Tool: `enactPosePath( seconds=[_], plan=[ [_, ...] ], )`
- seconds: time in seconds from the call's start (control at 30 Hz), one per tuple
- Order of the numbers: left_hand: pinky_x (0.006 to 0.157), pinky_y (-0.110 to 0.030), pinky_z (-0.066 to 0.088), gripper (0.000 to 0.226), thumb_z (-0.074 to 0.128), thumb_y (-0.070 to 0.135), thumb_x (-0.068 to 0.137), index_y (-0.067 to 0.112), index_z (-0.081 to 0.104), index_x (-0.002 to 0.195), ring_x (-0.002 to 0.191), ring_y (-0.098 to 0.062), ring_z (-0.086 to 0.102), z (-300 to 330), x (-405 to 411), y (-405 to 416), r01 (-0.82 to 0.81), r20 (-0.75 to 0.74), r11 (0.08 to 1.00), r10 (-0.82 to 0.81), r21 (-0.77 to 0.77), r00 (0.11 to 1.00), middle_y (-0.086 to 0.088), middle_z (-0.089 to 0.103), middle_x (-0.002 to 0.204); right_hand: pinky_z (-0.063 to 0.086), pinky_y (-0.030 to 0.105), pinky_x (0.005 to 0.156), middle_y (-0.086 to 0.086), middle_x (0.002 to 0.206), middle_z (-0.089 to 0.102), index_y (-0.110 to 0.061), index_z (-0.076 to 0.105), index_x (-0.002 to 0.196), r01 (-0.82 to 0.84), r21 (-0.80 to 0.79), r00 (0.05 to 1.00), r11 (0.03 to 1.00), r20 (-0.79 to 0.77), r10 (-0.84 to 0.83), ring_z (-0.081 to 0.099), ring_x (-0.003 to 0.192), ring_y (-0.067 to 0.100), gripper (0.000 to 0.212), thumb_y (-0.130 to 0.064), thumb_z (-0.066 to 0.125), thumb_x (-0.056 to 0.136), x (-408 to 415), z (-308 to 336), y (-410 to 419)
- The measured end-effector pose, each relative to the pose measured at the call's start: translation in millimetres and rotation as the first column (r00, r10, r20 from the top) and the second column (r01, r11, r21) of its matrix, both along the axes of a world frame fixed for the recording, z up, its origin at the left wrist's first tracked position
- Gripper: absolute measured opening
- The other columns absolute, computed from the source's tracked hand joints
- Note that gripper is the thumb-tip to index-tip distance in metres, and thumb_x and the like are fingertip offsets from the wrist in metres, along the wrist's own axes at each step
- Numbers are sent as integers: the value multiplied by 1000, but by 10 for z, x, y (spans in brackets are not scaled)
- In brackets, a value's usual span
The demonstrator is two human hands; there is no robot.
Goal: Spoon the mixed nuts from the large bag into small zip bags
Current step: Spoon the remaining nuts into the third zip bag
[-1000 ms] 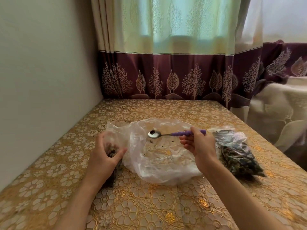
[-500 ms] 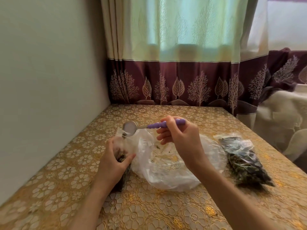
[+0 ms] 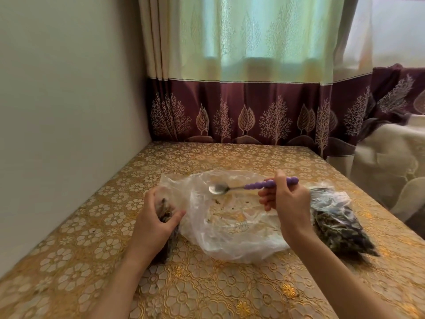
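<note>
A: What are the hands doing?

B: The left hand (image 3: 156, 224) is curled round a small zip bag (image 3: 166, 211), thumb on one side and fingers on the other, holding it upright on the counter (image 3: 96, 245). The right hand (image 3: 287, 203) pinches the purple beaded handle of a spoon (image 3: 250, 186), whose bowl hangs over the large bag (image 3: 232, 226).

A: Anything in the spoon?

B: The metal bowl looks bare and shiny; I see no nuts in it.

A: And the containers?

B: The small zip bag, at nine o'clock from the large bag and touching its edge, holds a dark mix of nuts low down. The large bag lies flattened and crumpled at the middle of the counter, nearly spent: only scattered crumbs and bits show through the clear plastic. At three o'clock from it, partly behind the right wrist, lies a filled bag (image 3: 338, 224) packed with dark nuts; whether its zip is closed I cannot tell.

A: Around them?

B: A gold floral cloth covers the counter; a curtain (image 3: 253, 100) hangs at twelve o'clock.
</note>
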State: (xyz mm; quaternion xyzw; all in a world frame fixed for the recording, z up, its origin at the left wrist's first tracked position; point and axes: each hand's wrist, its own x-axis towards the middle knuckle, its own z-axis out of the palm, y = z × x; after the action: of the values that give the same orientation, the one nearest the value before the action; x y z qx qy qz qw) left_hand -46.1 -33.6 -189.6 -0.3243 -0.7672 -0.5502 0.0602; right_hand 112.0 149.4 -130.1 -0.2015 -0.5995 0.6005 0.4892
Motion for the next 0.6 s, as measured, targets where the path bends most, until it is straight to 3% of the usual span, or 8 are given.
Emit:
enactPosePath(
  seconds=[0.17,0.23,0.3,0.47,0.6],
  plan=[
    [70,0,33,66,75,34,74,32,37,128,91,10,49,10,13,5,-14,-5,1000,14,-13,1000,14,53,113,39,18,37,1,50,65,-12,63,54,42,164,979,986,190,-73,53,39,10,49,-22,46,99,29,-195,-14],
    [70,1,34,65,75,34,73,34,37,126,88,15,48,15,15,7,-17,-9,1000,17,-10,1000,15,52,111,37,13,36,-4,47,64,-7,64,57,26,212,974,977,217,-73,51,36,6,48,-21,46,99,20,-217,-43],
    [71,0,34,66,75,33,73,33,37,127,91,10,51,15,12,15,-24,-15,1000,24,-12,1000,16,51,111,36,12,36,-5,48,65,-1,67,62,-17,233,973,972,227,-37,51,36,3,47,-21,46,99,5,-223,-69],
    [60,5,35,64,76,31,73,31,39,125,83,21,42,9,6,16,-28,-47,999,27,-23,999,19,51,102,36,13,35,-2,50,66,-9,62,53,-20,205,980,979,196,-21,51,35,5,48,-18,47,98,-64,-227,-76],
    [62,3,36,63,75,32,72,32,39,124,85,17,49,7,8,15,-26,-43,999,25,-31,999,12,56,108,38,18,36,7,54,68,-13,62,47,-15,135,978,991,207,-13,54,39,12,55,-22,46,99,-155,-268,-49]
  ],
)
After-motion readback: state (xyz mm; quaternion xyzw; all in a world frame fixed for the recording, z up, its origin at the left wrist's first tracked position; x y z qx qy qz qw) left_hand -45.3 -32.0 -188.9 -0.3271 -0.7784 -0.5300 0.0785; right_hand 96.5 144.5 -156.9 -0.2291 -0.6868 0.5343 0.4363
